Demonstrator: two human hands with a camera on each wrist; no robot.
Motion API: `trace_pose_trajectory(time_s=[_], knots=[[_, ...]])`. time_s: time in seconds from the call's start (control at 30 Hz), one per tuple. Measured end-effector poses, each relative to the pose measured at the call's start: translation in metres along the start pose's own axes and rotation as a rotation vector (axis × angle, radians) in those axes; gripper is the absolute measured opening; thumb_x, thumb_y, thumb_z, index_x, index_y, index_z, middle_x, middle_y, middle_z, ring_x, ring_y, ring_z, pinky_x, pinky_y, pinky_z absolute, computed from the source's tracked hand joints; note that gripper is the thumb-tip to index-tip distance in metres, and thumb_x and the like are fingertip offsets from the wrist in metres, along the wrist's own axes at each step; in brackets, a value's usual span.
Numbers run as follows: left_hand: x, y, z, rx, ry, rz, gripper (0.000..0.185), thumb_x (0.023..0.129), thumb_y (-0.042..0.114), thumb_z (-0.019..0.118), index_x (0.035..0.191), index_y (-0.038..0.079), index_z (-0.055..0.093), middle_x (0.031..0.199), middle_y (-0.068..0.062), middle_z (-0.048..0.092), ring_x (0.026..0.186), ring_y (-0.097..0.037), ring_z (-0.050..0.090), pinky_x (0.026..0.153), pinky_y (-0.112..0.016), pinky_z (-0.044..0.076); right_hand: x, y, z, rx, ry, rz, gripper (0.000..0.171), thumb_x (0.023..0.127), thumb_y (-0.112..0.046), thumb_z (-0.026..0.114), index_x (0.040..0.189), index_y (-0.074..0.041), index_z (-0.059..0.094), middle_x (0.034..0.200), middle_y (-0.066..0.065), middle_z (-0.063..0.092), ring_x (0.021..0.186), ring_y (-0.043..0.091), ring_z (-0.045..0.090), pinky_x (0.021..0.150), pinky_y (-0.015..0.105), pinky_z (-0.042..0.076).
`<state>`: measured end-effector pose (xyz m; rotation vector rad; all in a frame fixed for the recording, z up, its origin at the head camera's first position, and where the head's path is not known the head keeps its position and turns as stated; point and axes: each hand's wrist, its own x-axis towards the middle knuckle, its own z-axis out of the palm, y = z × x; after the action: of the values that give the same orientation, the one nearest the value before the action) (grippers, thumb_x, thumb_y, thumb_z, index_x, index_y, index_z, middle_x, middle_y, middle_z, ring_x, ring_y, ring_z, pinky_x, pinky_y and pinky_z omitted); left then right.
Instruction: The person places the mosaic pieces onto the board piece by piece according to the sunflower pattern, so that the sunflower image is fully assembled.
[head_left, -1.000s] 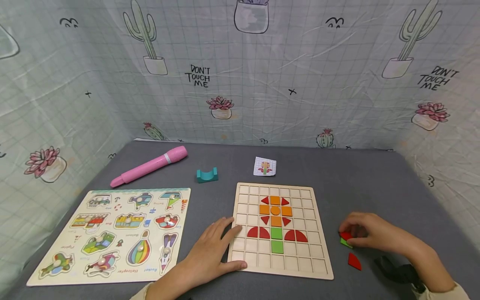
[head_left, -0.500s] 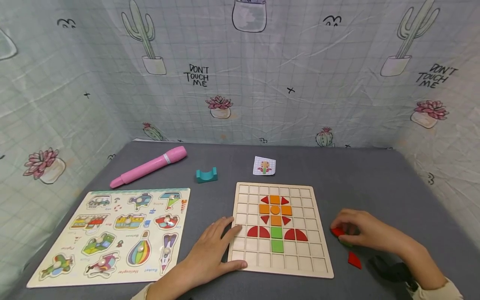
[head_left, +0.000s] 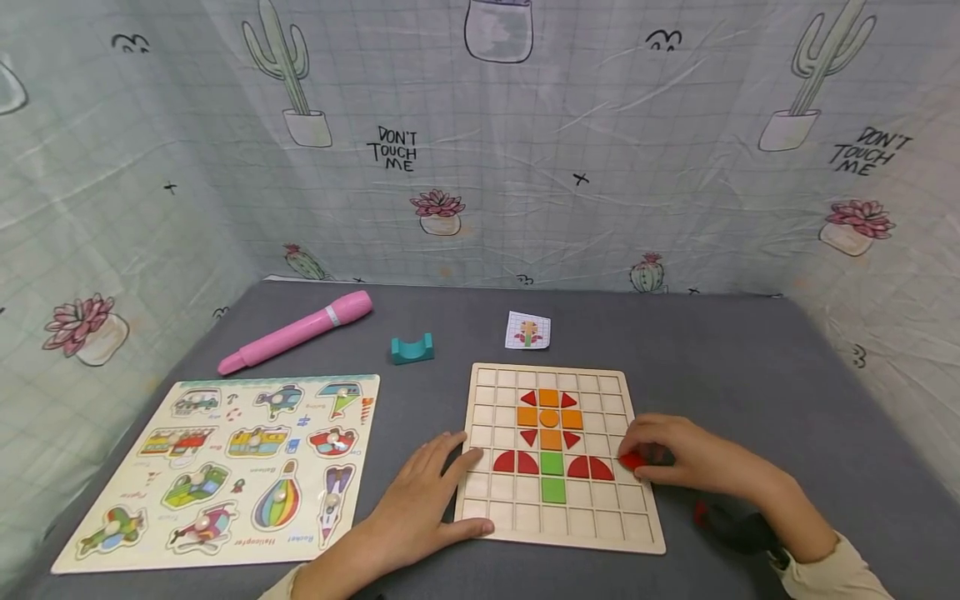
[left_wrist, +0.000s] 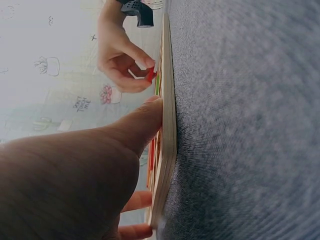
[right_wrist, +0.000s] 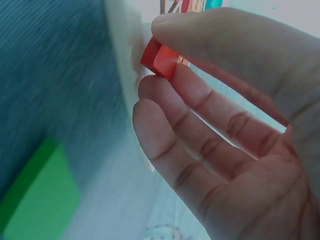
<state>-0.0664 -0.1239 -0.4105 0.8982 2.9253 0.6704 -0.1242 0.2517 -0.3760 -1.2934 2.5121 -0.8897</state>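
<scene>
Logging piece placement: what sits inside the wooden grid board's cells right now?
The grid board holds orange, red and green pieces forming a flower. The right hand pinches a red piece at its right edge, hiding the cells beneath.

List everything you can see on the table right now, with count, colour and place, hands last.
grid board: 1, pale wood, centre of the table, flower pattern of pieces set in it
placed pieces: orange, red and green, in the board's middle cells
red piece: 1, pinched over the board's right side
loose red piece: 1, on the cloth right of the board, partly hidden
green piece: 1, on the cloth, seen by the right wrist camera
vehicle puzzle: 1, multicoloured, left
pink pen: 1, back left
teal arch block: 1, behind the board
pattern card: 1, white, behind the board
left hand: flat on the board's left edge
right hand: grip on the red piece
</scene>
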Motion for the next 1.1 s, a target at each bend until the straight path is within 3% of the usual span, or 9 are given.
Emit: trace_pose_trajectory(time_s=[0.5,0.8,0.93,1.1], knots=[[0.002,0.001,0.001,0.0,-0.032,-0.028,0.079,0.085,0.063,0.062,0.145,0.014,0.045,0.153,-0.012,0.034,0.142,-0.034,0.03,0.115,-0.054,0.025,0.03,-0.025,0.016,0.061,-0.099,0.033,0.018,0.09,-0.012,0.07,0.107,-0.012,0.069,0.104,-0.005,0.06,0.081,0.002,0.05,0.067,0.019,0.047],[0.001,0.0,0.001,0.007,-0.009,-0.013,0.079,0.085,0.064,0.061,0.143,0.013,0.047,0.151,-0.013,0.036,0.14,-0.035,0.032,0.114,-0.054,0.027,0.037,-0.032,0.028,0.038,-0.115,-0.081,0.017,0.089,-0.007,0.069,0.104,-0.015,0.069,0.103,-0.005,0.061,0.089,0.006,0.052,0.073,0.019,0.049],[0.0,0.001,0.0,0.009,-0.003,-0.008,0.078,0.086,0.065,0.06,0.143,0.013,0.047,0.151,-0.013,0.036,0.14,-0.035,0.033,0.112,-0.055,0.029,0.04,-0.033,0.031,0.014,-0.105,-0.104,0.015,0.09,-0.007,0.069,0.101,-0.017,0.07,0.103,-0.006,0.061,0.093,0.006,0.053,0.076,0.02,0.05],[0.001,0.001,0.0,0.005,0.0,-0.001,0.078,0.086,0.064,0.06,0.143,0.012,0.047,0.151,-0.013,0.036,0.139,-0.036,0.033,0.112,-0.056,0.03,0.043,-0.033,0.033,0.032,-0.091,-0.097,0.011,0.09,-0.009,0.07,0.096,-0.018,0.071,0.098,-0.006,0.057,0.086,0.004,0.052,0.071,0.017,0.05]])
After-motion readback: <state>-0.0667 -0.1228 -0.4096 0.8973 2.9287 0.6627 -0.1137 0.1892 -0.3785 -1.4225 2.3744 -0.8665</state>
